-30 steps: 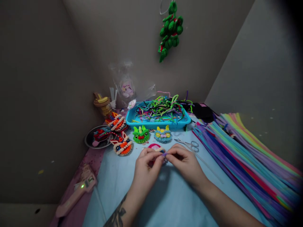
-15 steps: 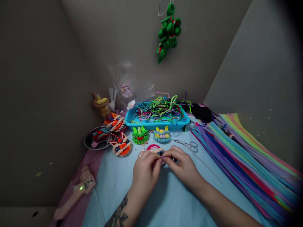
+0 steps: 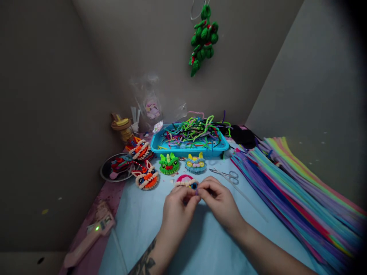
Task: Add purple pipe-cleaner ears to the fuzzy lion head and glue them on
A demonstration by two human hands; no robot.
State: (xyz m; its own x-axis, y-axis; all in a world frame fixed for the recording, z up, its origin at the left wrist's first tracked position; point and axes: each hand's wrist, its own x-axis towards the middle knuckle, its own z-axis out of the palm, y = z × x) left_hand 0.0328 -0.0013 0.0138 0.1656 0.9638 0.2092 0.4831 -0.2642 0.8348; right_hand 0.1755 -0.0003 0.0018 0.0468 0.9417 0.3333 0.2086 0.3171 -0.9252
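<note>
My left hand (image 3: 178, 206) and my right hand (image 3: 223, 204) meet at the middle of the table, fingertips pinched together. Between them a small bit of purple pipe cleaner (image 3: 197, 192) shows; most of it is hidden by the fingers. Just behind the fingertips lies a pink and white pipe-cleaner figure (image 3: 185, 178) with a dark round eye, partly covered by my left hand. Farther back sit a green pipe-cleaner head (image 3: 169, 165) and a blue-and-yellow one (image 3: 195, 164). An orange-and-cream head (image 3: 147, 178) rests to the left.
Scissors (image 3: 229, 175) lie right of my hands beside a thin pale stick. A blue tray (image 3: 189, 153) of pipe-cleaner scraps stands behind. Long pipe-cleaner bundles (image 3: 289, 198) spread over the right side. At left are a metal bowl (image 3: 104, 175) and a pink glue gun (image 3: 86, 242) with its green light lit.
Both hands stay pinched at nearly the same spot, with the fingers slightly shifted. More of the pink and white figure shows behind them. The whole view has moved slightly.
</note>
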